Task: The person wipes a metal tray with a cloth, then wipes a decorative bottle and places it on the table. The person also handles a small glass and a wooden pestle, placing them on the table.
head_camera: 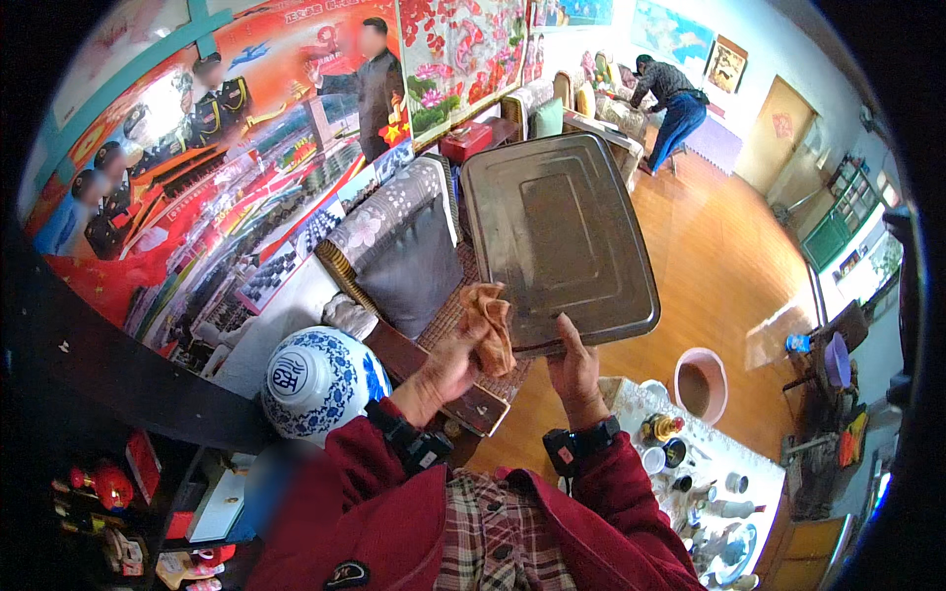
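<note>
A dark brown rectangular tray [565,236] with a ridged face and rounded corners is held up in front of me, tilted. My right hand [576,369] grips its near edge, thumb on the face and the fingers hidden behind. In my left hand [454,366] is a crumpled orange-brown cloth [488,329], which lies against the tray's near left corner. Both wrists wear black bands with small boxes. A blue-and-white porcelain vessel [318,384] stands left of my left forearm.
A low table [765,473] at the lower right bears cups, jars and bottles. Beyond it a pink basin [720,384] stands on the wooden floor. A wooden seat with a dark cushion [414,281] is at the left. Another person [669,100] bends over a sofa far off.
</note>
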The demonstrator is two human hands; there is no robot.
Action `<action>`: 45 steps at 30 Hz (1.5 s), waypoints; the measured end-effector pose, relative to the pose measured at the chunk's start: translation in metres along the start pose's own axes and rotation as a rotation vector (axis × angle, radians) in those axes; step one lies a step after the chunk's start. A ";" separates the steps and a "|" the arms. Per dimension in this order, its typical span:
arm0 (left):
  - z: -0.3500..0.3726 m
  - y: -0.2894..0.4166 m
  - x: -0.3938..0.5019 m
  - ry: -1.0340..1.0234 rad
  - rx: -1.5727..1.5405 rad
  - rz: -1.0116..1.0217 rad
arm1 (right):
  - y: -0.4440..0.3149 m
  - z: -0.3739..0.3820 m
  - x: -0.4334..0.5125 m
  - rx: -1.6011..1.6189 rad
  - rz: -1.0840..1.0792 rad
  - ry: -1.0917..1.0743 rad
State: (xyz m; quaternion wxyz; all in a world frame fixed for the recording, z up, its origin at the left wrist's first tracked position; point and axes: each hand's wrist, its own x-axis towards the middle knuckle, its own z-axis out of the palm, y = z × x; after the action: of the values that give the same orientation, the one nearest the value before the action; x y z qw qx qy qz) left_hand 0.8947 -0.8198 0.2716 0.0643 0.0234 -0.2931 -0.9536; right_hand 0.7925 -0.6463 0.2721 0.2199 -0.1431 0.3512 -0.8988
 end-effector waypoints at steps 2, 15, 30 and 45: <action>0.011 -0.007 -0.002 0.122 0.031 0.005 | -0.001 0.004 -0.001 -0.039 0.045 0.034; 0.010 0.088 0.033 -0.036 0.021 0.461 | -0.012 -0.036 -0.036 -0.654 0.110 -0.219; -0.020 0.181 -0.005 -0.275 0.456 -0.076 | -0.109 -0.064 -0.033 -0.279 0.421 -0.419; -0.021 0.168 0.025 -0.105 0.365 0.381 | -0.140 -0.062 0.023 -0.540 0.319 -0.385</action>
State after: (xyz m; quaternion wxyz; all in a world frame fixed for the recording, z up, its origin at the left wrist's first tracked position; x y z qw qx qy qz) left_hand 0.8899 -0.9729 0.3487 0.2219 -0.0703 -0.4620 -0.8558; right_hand 0.7062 -0.5306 0.3278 0.3736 -0.3060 0.5457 -0.6848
